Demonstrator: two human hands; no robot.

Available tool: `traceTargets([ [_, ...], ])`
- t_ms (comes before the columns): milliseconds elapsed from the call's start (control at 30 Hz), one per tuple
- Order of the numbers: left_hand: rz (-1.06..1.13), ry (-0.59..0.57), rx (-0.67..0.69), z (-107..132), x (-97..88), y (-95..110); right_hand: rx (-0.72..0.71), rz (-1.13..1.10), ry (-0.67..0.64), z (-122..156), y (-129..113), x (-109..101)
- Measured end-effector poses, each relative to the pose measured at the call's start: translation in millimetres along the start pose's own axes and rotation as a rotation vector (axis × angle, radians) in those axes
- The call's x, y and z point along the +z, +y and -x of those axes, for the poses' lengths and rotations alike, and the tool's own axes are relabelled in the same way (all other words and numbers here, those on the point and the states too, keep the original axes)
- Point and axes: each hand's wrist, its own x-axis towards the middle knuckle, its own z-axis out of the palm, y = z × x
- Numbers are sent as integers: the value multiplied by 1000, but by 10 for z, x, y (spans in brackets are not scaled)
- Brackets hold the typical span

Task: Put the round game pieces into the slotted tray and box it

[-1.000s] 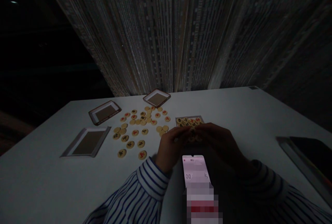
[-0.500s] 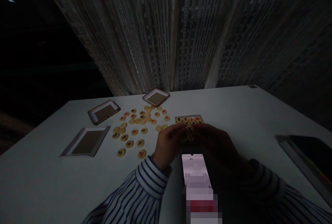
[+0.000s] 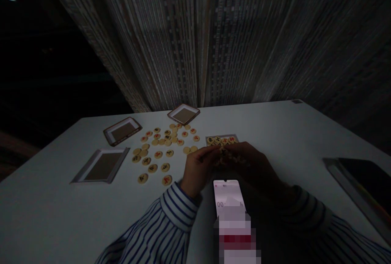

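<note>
My left hand [image 3: 197,170] is closed, with its fingertips on a round wooden Chinese chess piece [image 3: 223,152] bearing a dark character. From the other side, my right hand [image 3: 259,168] is closed with its fingertips at the same piece; deep shadow covers most of its fingers. Both hands are over the near part of a shallow box [image 3: 208,138]. At its far end, chess pieces [image 3: 225,140] with black and red characters sit in a row; more lie behind my fingers, partly hidden.
Many loose chess pieces [image 3: 158,155], some face down, are scattered to the left. Beyond them stand three shallow trays or lids [image 3: 124,148] [image 3: 130,137] [image 3: 183,114]. A lit phone [image 3: 227,194] lies below my hands. At right is a dark flat object [image 3: 360,174]; a bead curtain [image 3: 210,52] hangs behind the table.
My right hand's fingers have shifted slightly, and more pieces show between my hands. The loose pieces on the left stay where they were.
</note>
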Motion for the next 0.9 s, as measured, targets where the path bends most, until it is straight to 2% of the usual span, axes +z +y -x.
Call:
traceTargets([
  [267,-103,5,71,3,-10,18,-87,184,-141,-90,5,-47],
  [433,-82,50,67,-3,-12,18,-137,309,-226,-207,13,-107],
  [667,-186,183,62,-43,-58,-49,32,346,-244,-476,170,-215],
  [900,-264,209,28,-78,-89,-113,30,386,-320,-663,376,-259],
])
